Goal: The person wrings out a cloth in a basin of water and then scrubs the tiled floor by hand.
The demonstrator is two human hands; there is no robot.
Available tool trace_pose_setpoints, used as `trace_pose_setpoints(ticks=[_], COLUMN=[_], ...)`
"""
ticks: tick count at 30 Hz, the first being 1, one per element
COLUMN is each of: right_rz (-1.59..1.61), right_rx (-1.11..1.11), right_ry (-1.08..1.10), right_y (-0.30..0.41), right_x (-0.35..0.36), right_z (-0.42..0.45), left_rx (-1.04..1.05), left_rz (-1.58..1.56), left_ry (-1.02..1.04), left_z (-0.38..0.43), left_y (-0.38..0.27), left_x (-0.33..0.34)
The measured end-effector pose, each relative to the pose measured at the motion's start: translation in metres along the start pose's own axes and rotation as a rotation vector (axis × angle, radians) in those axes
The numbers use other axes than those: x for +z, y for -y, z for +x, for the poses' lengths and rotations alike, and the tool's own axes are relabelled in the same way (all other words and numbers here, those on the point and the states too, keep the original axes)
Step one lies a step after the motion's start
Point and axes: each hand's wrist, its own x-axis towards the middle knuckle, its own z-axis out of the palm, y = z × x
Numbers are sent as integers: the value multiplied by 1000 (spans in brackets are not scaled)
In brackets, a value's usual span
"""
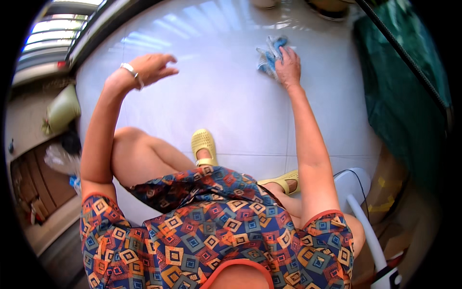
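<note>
My right hand (290,67) presses a crumpled blue and white cloth (267,59) against the pale floor tiles (223,94). Most of the cloth spreads out to the left of my fingers and beyond them. My left hand (151,68) is held out on the left, over the floor, with thumb and fingers apart and nothing in it. A silvery bracelet (129,67) circles that wrist. Below, between my arms, are my feet in yellow clogs; the left clog (203,144) stands flat on the tiles, and the right clog (288,182) is partly covered by my clothing.
A dark green cover (393,104) hangs along the right, crossed by a dark rod (400,48). Plant pots (330,9) stand at the far edge. Near my right leg is a white stand base (352,184) with a cable. A greenish sack (63,108) and plastic bag (61,159) lie left.
</note>
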Motion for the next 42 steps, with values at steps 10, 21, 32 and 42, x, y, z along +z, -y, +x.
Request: trace_pose_setpoints(ticks=[10, 21, 32, 42], right_rz=[-246, -177, 28, -470], right_rx=[-109, -56, 27, 547], right_ry=[72, -91, -79, 384], right_y=[11, 27, 112, 144], right_x=[7, 10, 28, 67], right_z=[-22, -50, 17, -4], left_rx=[-129, 388, 621, 1313], left_rz=[251, 46, 201, 11], left_ry=[78, 51, -276, -462], left_z=[4, -49, 166, 311], left_y=[-26, -76, 131, 83], left_x=[5, -20, 93, 139])
